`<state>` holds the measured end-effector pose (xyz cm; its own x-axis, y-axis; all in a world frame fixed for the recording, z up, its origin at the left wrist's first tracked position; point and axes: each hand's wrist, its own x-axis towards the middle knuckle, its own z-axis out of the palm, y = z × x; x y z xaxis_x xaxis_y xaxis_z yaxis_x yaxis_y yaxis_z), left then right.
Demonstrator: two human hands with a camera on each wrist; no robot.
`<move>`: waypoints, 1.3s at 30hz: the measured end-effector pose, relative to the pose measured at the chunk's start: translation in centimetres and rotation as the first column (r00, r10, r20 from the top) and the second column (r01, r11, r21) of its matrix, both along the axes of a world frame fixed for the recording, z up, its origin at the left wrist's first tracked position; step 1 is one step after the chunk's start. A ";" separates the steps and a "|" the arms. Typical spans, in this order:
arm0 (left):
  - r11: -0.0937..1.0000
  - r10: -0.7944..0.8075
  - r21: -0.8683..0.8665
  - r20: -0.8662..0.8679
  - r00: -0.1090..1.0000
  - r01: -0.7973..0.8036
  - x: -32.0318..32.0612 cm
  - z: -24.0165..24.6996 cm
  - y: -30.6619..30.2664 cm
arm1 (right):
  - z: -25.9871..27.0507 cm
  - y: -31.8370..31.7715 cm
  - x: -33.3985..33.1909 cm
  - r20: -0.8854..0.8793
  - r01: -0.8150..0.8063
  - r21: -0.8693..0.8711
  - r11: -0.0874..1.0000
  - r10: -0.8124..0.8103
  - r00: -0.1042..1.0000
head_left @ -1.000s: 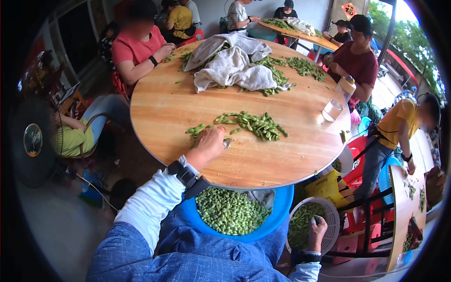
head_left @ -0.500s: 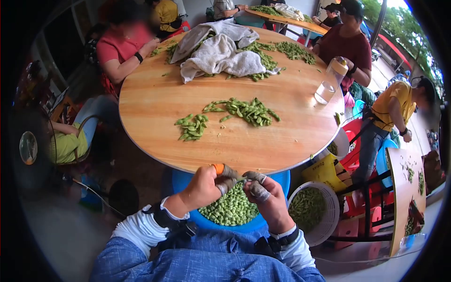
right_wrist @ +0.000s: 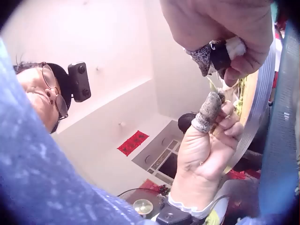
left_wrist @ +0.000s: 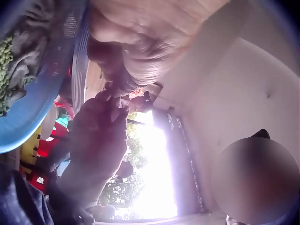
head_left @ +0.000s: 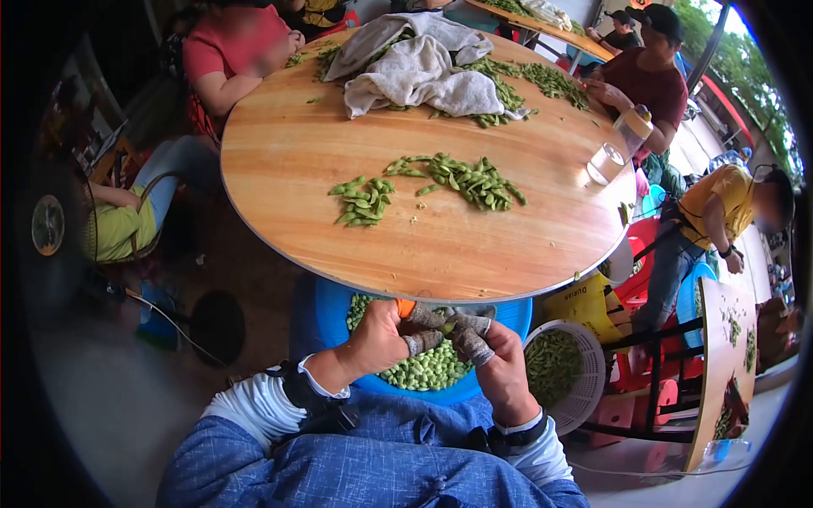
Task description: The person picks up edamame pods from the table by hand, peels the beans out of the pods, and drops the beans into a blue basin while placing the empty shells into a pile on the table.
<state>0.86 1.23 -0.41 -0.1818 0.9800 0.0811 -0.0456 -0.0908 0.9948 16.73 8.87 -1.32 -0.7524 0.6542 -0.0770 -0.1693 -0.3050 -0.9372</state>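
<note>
**Two grips pinching one pod point(head_left: 446, 327) over blue basin point(head_left: 330, 313)**

Left grip point(head_left: 377, 339), fingertips in grey cots, is clenched on the small green pod, which is mostly hidden. Right grip point(head_left: 500, 368) pinches the same pod from the other side, fingers touching the left's. Both hang just below the bench point(head_left: 440, 262) near edge, above shelled beans point(head_left: 423, 370) in the basin. White basket point(head_left: 593, 398) of pods stands just right of the basin.
</note>
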 end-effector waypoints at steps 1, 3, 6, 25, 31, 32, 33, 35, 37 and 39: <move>1.000 -0.009 -0.024 0.036 0.999 0.010 0.0 -0.2 0.0 | 0.0 -0.1 0.0 0.001 0.002 -0.007 1.000 -0.002 1.000; 0.997 -0.025 -0.073 0.105 0.994 0.033 0.1 -0.6 0.0 | 0.1 -0.2 -0.1 -0.002 0.006 -0.022 1.000 -0.006 1.000; 0.995 -0.021 -0.097 0.140 0.990 0.034 0.2 -0.9 0.1 | 0.0 -0.4 -0.1 -0.015 0.006 -0.009 1.000 -0.006 1.000; 0.981 0.147 0.188 -0.892 0.426 0.056 0.4 -1.1 -0.2 | -0.9 -0.4 -0.3 0.012 0.096 0.018 0.995 -0.096 0.995; 0.993 -0.004 0.089 -0.629 0.777 0.078 0.4 -2.8 -0.1 | -1.7 -0.4 -0.2 -0.121 0.059 -0.091 0.994 -0.070 0.990; 0.995 -0.042 0.054 -0.546 0.837 0.085 0.4 -2.9 -0.1 | -1.7 -0.5 -0.3 -0.140 0.074 -0.084 0.994 -0.085 0.987; 0.995 -0.077 0.020 -0.457 0.886 0.096 0.5 -1.9 0.0 | -1.8 -0.4 -0.3 -0.164 0.067 -0.076 0.995 -0.079 0.983; 0.994 -0.108 -0.036 -0.250 0.962 0.102 0.7 -1.7 0.2 | -2.3 -0.2 -0.3 -0.212 0.053 -0.061 0.997 -0.065 0.975; 0.992 -0.096 -0.082 -0.020 0.995 0.094 0.9 -2.9 0.2 | -3.0 0.2 -0.3 -0.230 0.020 -0.011 1.000 -0.022 0.973; 0.982 -0.094 -0.147 0.136 0.986 0.114 0.9 -3.2 0.2 | -3.0 0.4 -0.2 -0.217 0.004 0.033 0.999 0.003 0.976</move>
